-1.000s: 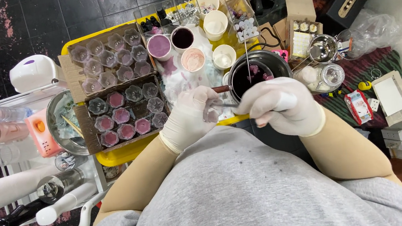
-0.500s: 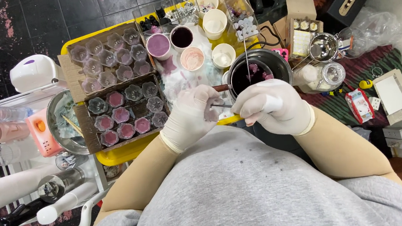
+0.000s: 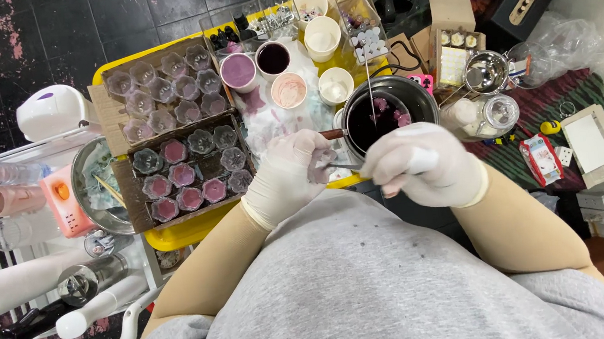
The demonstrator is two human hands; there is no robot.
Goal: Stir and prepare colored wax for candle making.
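My left hand [image 3: 284, 175], in a white glove, holds a small clear cup [image 3: 321, 166] with pale purple material in it, close to my belly. My right hand [image 3: 425, 164], also gloved, pinches a thin metal tool [image 3: 344, 166] whose tip reaches the cup. Just beyond both hands stands a dark pot [image 3: 414, 94] of deep purple liquid with a thin rod [image 3: 367, 65] upright in it. Left of my left hand, a cardboard tray [image 3: 127, 199] holds several flower-shaped cups, some filled pink.
A second tray of clear cups [image 3: 159, 91] and paper cups of purple [image 3: 238, 70], dark [image 3: 273, 58] and pink [image 3: 288, 89] contents sit on the yellow table [image 3: 174, 235]. A metal bowl [image 3: 91, 188], paper towel roll [image 3: 8, 286], glass jar [image 3: 487, 114] and cardboard box [image 3: 452, 34] crowd the sides.
Both hands have drawn slightly back from the pot toward my body, so more of the pot shows. The right hand's tool stays at the small cup.
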